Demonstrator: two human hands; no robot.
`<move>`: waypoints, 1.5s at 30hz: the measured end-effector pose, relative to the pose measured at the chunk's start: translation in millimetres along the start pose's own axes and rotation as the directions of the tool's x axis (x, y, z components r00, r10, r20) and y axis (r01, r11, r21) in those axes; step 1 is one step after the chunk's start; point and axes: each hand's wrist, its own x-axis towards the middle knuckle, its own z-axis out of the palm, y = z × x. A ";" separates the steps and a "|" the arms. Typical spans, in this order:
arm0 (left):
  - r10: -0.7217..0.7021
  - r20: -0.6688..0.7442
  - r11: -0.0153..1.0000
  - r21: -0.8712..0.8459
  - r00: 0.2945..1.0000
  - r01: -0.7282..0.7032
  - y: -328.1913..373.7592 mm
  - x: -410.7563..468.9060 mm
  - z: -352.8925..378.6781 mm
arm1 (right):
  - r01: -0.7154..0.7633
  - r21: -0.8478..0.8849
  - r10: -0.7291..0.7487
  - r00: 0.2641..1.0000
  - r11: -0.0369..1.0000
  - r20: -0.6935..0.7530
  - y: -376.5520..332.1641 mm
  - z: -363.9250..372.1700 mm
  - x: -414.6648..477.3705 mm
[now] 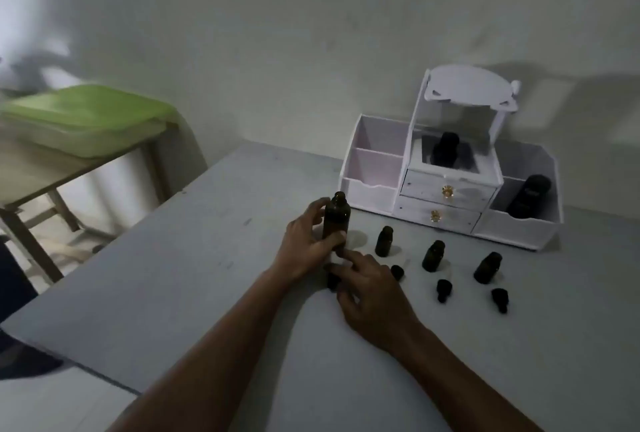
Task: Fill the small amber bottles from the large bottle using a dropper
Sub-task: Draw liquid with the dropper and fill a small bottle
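Left hand (304,244) grips the upright large bottle (336,220) (uncapped) on the table (207,293).

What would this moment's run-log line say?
left hand grips large bottle upright on table | right hand over a dark cap, grasp unclear | three small bottles uncapped, caps loose nearby

Plain home rm, dim: bare painted wall (277,15) at 12, white cosmetics organizer (446,189) w/ 2 small drawers at 1 o'clock on grey table (173,275), green-topped wooden side table (86,119) at 10.
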 end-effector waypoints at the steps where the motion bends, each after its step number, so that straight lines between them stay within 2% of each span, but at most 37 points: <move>1: 0.005 -0.019 1.000 -0.009 1.000 -0.005 -0.9 -0.4 1.6 | -0.001 0.011 0.001 1.000 1.000 -0.015 0.6 1.1 -1.4; 8: -0.051 -0.065 0.992 -0.115 0.997 0.043 3.6 7.6 -0.4 | -0.025 0.095 0.028 0.999 0.995 -0.034 0.3 -2.3 -1.9; 18: 0.019 -0.017 0.993 -0.115 1.000 -0.021 -9.6 20.2 -3.8 | -0.035 0.277 0.059 0.995 0.960 -0.079 5.4 -1.9 -2.3; 22: 0.038 -0.038 0.993 -0.107 0.999 -0.042 -10.6 21.0 -4.3 | 0.013 0.337 0.063 0.975 0.941 -0.213 1.7 -17.6 2.5; 25: 0.026 -0.061 0.984 -0.176 0.998 -0.037 -5.0 17.4 -2.7 | 0.073 0.370 0.095 0.904 0.926 -0.416 -4.1 -39.4 12.2; 27: 0.045 -0.065 0.983 -0.174 0.997 -0.055 -7.5 19.5 -3.6 | 0.079 0.468 0.191 0.843 0.880 -0.502 -6.7 -57.4 25.0; 32: 0.048 -0.049 0.984 -0.167 0.998 -0.055 -12.6 20.9 -4.6 | 0.174 0.695 0.358 0.756 0.697 -0.548 -9.8 -97.0 71.7; 36: 0.054 -0.060 0.982 -0.179 0.997 -0.064 -15.5 22.1 -3.4 | 0.221 0.813 0.460 0.731 0.538 -0.503 -7.6 -105.2 95.4; 39: 0.056 -0.060 0.983 -0.172 0.997 -0.066 -17.8 24.1 -3.3 | 0.177 0.841 0.479 0.753 0.511 -0.450 -6.3 -98.8 100.0; 45: 0.066 -0.055 0.982 -0.176 0.996 -0.074 -19.2 25.5 -3.2 | 0.117 0.840 0.490 0.766 0.529 -0.416 -4.5 -92.6 103.1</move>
